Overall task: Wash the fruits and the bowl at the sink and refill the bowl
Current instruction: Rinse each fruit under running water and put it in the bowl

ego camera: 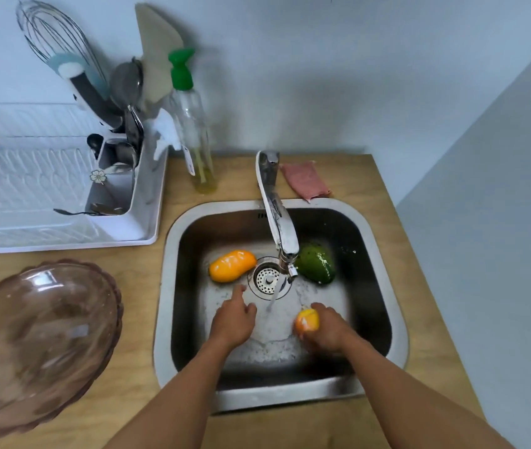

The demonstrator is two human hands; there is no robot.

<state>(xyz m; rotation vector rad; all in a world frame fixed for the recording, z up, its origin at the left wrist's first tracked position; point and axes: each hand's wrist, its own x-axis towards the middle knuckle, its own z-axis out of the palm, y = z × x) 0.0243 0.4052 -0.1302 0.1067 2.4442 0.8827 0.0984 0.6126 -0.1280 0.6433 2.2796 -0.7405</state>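
in the sink [384, 251], the right hand [327, 330] grips an orange-yellow fruit [307, 321] beside the running water; the left hand [233, 320] is empty, fingers loosely extended, near the yellow mango [231, 265].

The wooden countertop [235, 179] carries a steel sink [165, 286] set into it, where the right hand [329, 332] grips an orange fruit [307, 320]. Well left of that grip sits a tinted glass bowl [40, 335]. Beyond it to the left stand a white dish rack [63, 244] and a clear bottle [196, 134]. Straight beyond lies a pink sponge [304, 181].
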